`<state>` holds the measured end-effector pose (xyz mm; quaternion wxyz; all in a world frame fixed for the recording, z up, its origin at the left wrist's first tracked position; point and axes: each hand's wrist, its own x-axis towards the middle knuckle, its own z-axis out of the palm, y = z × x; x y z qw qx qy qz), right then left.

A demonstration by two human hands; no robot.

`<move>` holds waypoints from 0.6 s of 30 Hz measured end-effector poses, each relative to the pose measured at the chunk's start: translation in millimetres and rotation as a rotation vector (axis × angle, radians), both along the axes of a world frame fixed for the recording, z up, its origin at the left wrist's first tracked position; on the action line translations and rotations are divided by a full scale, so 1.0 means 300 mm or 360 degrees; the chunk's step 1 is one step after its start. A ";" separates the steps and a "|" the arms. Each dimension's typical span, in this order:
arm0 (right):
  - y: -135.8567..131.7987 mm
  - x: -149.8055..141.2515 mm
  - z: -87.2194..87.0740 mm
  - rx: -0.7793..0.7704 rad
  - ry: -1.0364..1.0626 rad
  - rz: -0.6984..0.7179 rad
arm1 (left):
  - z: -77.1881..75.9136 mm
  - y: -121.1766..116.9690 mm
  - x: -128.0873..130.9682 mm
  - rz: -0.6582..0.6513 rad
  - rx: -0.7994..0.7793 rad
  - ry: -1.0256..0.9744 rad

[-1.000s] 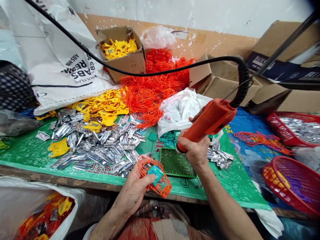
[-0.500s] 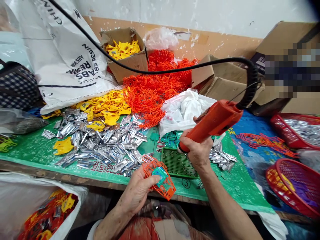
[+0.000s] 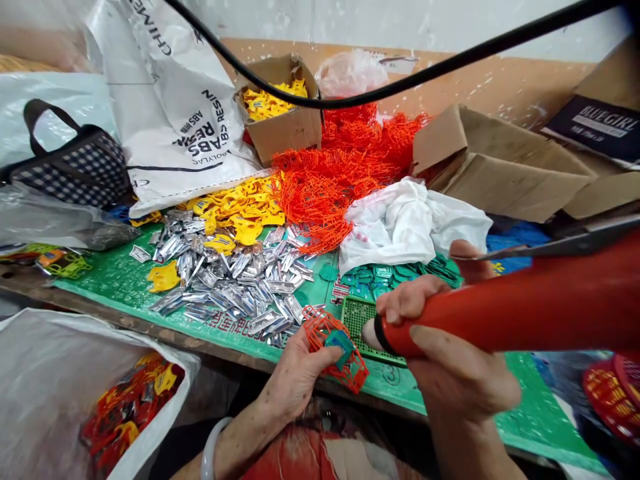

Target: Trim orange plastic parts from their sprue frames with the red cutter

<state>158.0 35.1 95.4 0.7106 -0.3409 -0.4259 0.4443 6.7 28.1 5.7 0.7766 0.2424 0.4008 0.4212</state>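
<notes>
My left hand [image 3: 287, 383] pinches an orange plastic frame [image 3: 357, 375] with a teal plastic piece [image 3: 341, 345] lying on it under my thumb. My right hand [image 3: 460, 373] wraps round a red corded electric screwdriver [image 3: 540, 300], held almost level. Its pale nose points left towards the frame, a short gap away; no bit can be made out. Behind the frame and the nose sits a green mesh basket [image 3: 356, 307], partly covered. Teal pieces [image 3: 380, 277] lie just beyond the basket. Left of the frame spreads a heap of silvery metal-looking parts [image 3: 245, 280].
Yellow parts [image 3: 245, 207] and a pile of orange frames [image 3: 340, 173] lie farther back. A white bag [image 3: 390, 227] and open cardboard boxes [image 3: 515, 167] stand behind. A black cable [image 3: 320, 103] crosses overhead. At lower left hangs a white sack [image 3: 45, 387] holding assembled-looking parts.
The screwdriver has swung from a steep slant to nearly level and come closer to the camera. The view has turned left. My left hand still grips the frame and teal piece.
</notes>
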 end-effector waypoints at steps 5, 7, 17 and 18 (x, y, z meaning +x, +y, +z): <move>-0.013 -0.034 -0.027 0.0003 0.0072 0.0139 | -0.004 -0.001 -0.002 0.0003 -0.0019 -0.0048; -0.009 -0.041 -0.034 -0.0002 0.0078 0.0160 | -0.003 0.000 -0.003 -0.0004 -0.0009 -0.0075; 0.003 -0.045 -0.070 0.0028 -0.0004 0.0210 | -0.023 0.006 0.000 -0.0017 -0.0028 -0.0101; 0.001 -0.045 -0.074 0.0029 -0.0018 0.0215 | -0.027 0.006 0.000 -0.0028 -0.0030 -0.0098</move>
